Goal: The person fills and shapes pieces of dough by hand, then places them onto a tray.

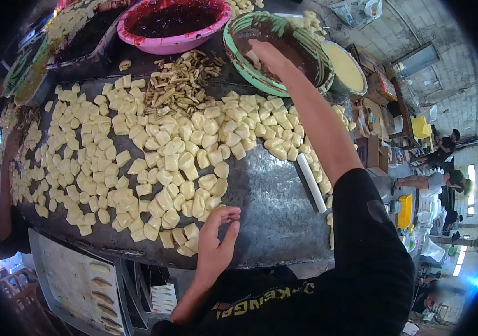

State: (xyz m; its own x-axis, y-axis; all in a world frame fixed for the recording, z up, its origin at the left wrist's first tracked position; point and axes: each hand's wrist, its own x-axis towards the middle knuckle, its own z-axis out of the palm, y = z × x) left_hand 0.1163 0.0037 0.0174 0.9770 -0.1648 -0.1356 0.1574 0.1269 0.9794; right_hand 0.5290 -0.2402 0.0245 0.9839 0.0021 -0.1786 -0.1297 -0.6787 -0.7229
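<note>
Many pale, glossy dough pieces (174, 151) lie heaped across a dark metal table (267, 196). My left hand (217, 241) is near the table's front edge, beside the dough, with thumb and fingers apart and nothing between them. My right hand (264, 56) reaches into a green basin (233, 64) smeared with brown paste; its fingertips are down at the paste, and what they hold is too small to make out. A white rolling pin (311, 182) lies right of the bare metal. Brown-coated strips (180, 84) are piled behind the dough.
A pink basin (163, 43) of dark red filling stands at the back, with a tub of yellow mixture (346, 67) beyond the green one. Trays (76, 274) with shaped pieces stand below the front left edge. Several people (443, 148) and boxes (381, 87) are at right.
</note>
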